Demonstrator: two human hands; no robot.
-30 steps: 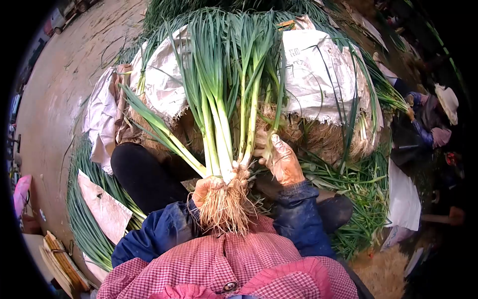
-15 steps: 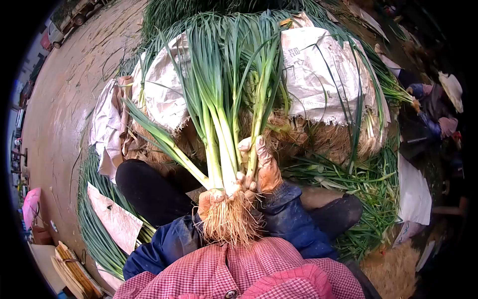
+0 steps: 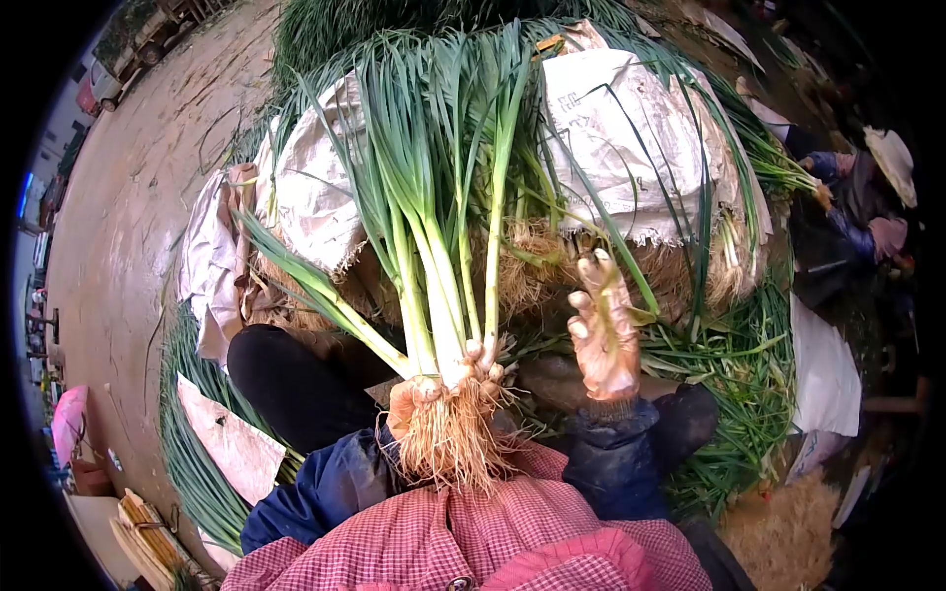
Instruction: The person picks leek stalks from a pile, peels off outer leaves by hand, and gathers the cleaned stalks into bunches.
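A bunch of green onions (image 3: 439, 286) stands upright in front of my chest, leaves pointing away and a tangle of pale roots (image 3: 455, 438) hanging toward me. My left hand (image 3: 402, 406), mostly hidden by the roots, is wrapped around the base of the bunch. One stalk leans out to the left. To the right of the bunch, my gloved right hand (image 3: 606, 330) is raised apart from it, palm showing and fingers spread. A long loose green leaf (image 3: 631, 271) passes close beside its fingers; I cannot tell whether they touch.
White woven sacks (image 3: 631, 148) cover piled green onions ahead. Stripped leaves (image 3: 734, 394) lie in a heap at my right. More green onions (image 3: 197, 443) lie at my left, partly under a pale sheet (image 3: 229, 438). Another person (image 3: 857, 207) sits at the far right.
My right hand has let go of the stalks and moved right, opening. A loose leaf now shows near it. The bunch stays in my left hand.
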